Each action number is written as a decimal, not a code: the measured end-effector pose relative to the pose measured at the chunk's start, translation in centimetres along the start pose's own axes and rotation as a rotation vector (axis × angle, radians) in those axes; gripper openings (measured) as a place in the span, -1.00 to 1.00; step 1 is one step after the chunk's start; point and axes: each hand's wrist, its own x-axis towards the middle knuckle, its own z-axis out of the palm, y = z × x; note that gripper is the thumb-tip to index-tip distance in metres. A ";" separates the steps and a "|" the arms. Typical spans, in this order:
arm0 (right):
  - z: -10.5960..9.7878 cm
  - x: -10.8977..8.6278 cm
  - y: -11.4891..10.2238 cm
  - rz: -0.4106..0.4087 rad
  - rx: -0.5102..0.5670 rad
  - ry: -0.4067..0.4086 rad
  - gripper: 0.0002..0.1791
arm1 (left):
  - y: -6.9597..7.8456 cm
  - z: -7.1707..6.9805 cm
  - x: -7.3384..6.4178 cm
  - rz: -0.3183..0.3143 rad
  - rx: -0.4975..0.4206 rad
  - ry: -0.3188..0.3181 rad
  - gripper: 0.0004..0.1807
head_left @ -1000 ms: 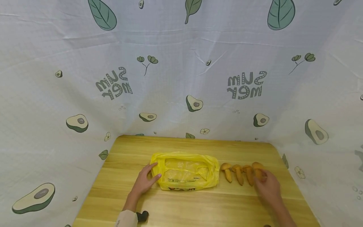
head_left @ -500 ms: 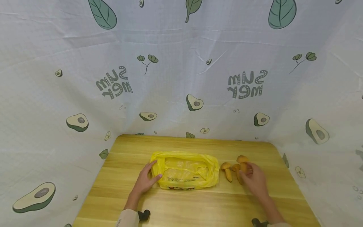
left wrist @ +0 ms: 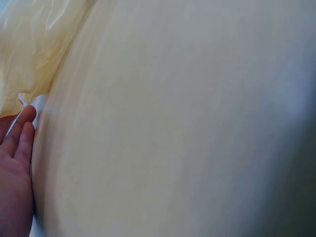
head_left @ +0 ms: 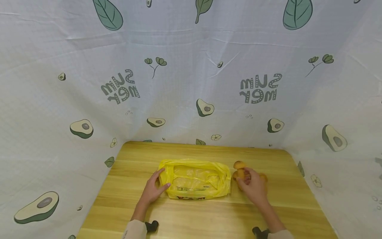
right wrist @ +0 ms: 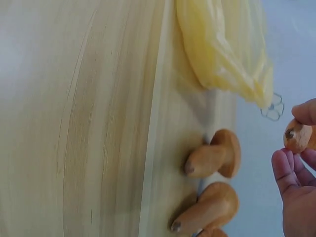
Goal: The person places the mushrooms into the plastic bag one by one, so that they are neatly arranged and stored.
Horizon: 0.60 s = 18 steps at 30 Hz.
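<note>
A yellow plastic bag (head_left: 225, 189) lies on the wooden table with its mouth spread wide. My left hand (head_left: 153, 192) rests at the bag's left end, index finger and thumb spread apart against its rim. In the left wrist view, the fingers (left wrist: 25, 140) look straight beside the bag's edge. My right hand (head_left: 253, 187) pinches an orange-brown mushroom (head_left: 239, 164) by the stem, raised above the others near the bag's right end. Below it lie a mushroom (right wrist: 212, 155) nearest the bag, another mushroom (right wrist: 207, 210), and part of a third. In the head view my hand mostly hides these.
The wooden table (head_left: 191, 219) stretches around the bag, its far edge meeting a white curtain (head_left: 185, 83) printed with avocados and leaves. Dark straps, one of them a strap (head_left: 152, 226) on the left, sit at both wrists.
My right hand has taken the mushroom from the right end of the row, lifted it and carried it left over the others toward the bag. My left hand stays at the bag's left end.
</note>
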 end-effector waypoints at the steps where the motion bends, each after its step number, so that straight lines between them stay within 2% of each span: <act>1: 0.3 0.0 -0.2 0.007 -0.001 -0.005 -0.38 | 0.0 0.0 0.0 -0.001 -0.004 0.000 -0.14; 12: 2.6 0.2 -2.4 -0.025 0.056 -0.009 -0.39 | -0.3 0.0 0.0 0.021 -0.024 0.017 -0.13; 18: 4.1 0.3 -3.6 0.005 0.093 -0.050 -0.39 | -0.1 0.1 0.0 0.020 -0.035 0.021 -0.12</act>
